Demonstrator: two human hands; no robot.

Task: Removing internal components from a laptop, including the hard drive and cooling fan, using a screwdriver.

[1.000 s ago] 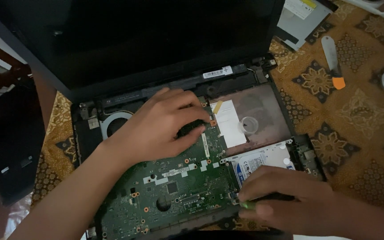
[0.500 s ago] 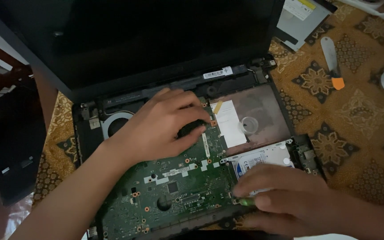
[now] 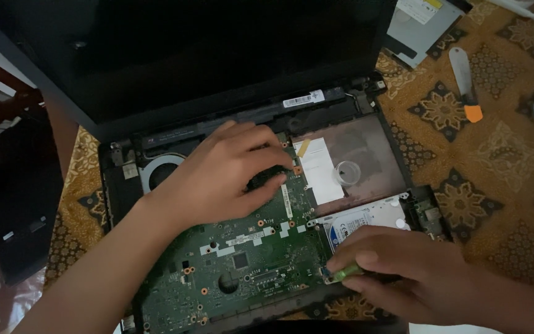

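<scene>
Head-camera view: we work over an opened laptop (image 3: 242, 154) lying on a patterned gold-and-brown cloth (image 3: 502, 167), its green circuit board (image 3: 242, 266) exposed toward the near edge of the chassis. Our left hand (image 3: 217, 176) rests flat on the upper part of the board beside the round fan (image 3: 156, 170), fingers loosely spread and grasping nothing. Our right hand (image 3: 397, 266) pinches a slim green-tipped tool (image 3: 344, 273) at the board's right edge, where it meets the silver hard drive (image 3: 366, 216) in the near right corner. We judge that this step goes best with the left hand steadying the board while the tool tip works gently, without levering against the connector. A long white sticker (image 3: 302, 99) sits on the hinge bar at the far edge; a white rectangular label (image 3: 319, 170) with a yellow tab lies in the empty bay. Off the chassis, at the cloth's far right corner, rests a grey optical drive (image 3: 421, 25), and nearer, a white-and-orange pry tool (image 3: 465, 83).
</scene>
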